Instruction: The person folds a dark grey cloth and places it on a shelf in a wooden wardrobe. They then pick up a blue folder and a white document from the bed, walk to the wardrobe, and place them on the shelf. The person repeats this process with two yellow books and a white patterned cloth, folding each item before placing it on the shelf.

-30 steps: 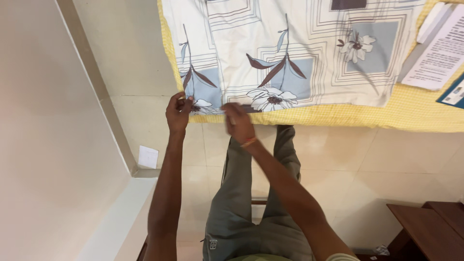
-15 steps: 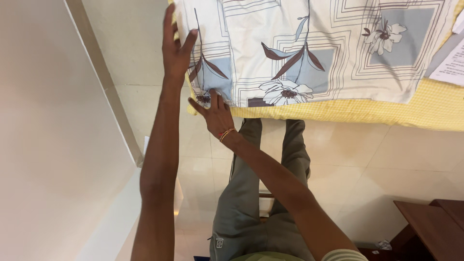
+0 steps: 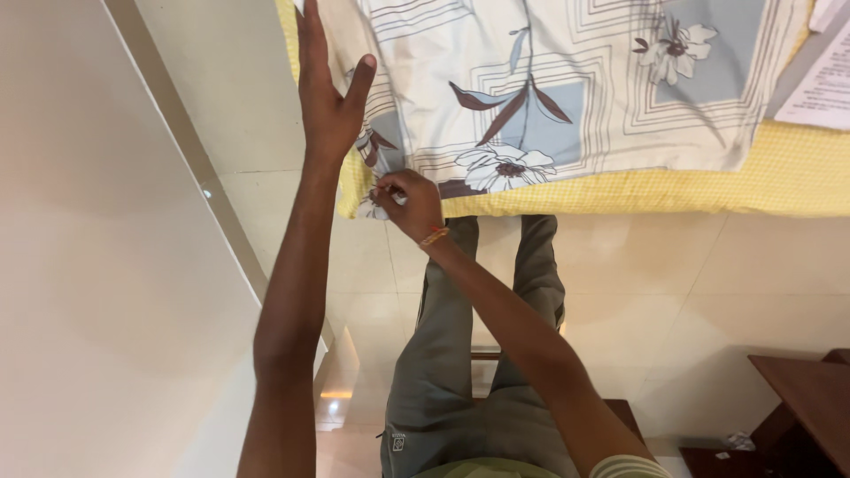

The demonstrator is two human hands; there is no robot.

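The right hand point(image 3: 409, 196) pinches the near left corner of the floral cloth point(image 3: 567, 80), which stretches away to the right, while the left hand point(image 3: 328, 93) lies open and flat along its left edge.

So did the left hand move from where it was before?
Yes. The left hand went from the cloth's near corner up along its left edge, fingers spread flat.

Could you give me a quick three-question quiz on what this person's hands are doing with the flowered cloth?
1. True or false: the left hand lies open and flat along the side edge of the flowered cloth.
2. What does the right hand pinch? A) the paper sheet B) the cloth's near corner C) the trousers
3. Fill in: the cloth lies on a ____ checked cover.

Key: 1 true; 2 B; 3 yellow.
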